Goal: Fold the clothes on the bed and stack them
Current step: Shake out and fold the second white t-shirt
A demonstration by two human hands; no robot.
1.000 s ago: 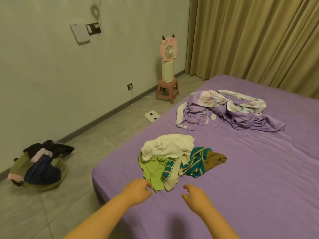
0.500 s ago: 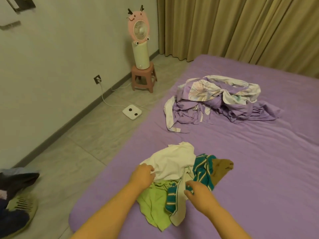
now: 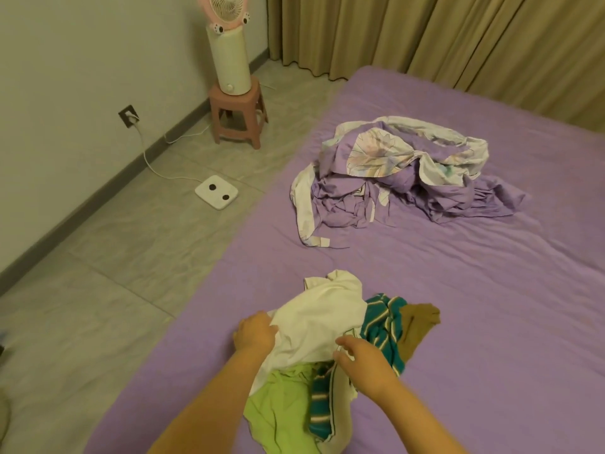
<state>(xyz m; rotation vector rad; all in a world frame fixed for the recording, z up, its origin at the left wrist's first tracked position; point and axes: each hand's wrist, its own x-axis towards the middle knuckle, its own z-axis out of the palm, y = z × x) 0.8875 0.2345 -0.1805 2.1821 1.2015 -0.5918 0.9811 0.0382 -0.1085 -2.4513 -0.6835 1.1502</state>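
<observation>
two hands are in view, the left hand (image 3: 253, 334) and the right hand (image 3: 365, 360). the near heap holds four garments: one white garment (image 3: 322, 322), one lime green garment (image 3: 278, 407), one teal striped garment (image 3: 383, 326) and one brown garment (image 3: 417, 326). there is one bed (image 3: 491, 322), with one crumpled purple and white blanket (image 3: 402, 172) on it. on the floor stand one pink stool (image 3: 237, 114), carrying one fan (image 3: 229, 44), and one white scale (image 3: 216, 192). one wall socket (image 3: 128, 115) and one set of curtains (image 3: 458, 37) complete the count.

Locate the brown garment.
In the head view, the brown garment lies on the purple bed, at the small pile's right edge, against the teal striped garment.
</observation>
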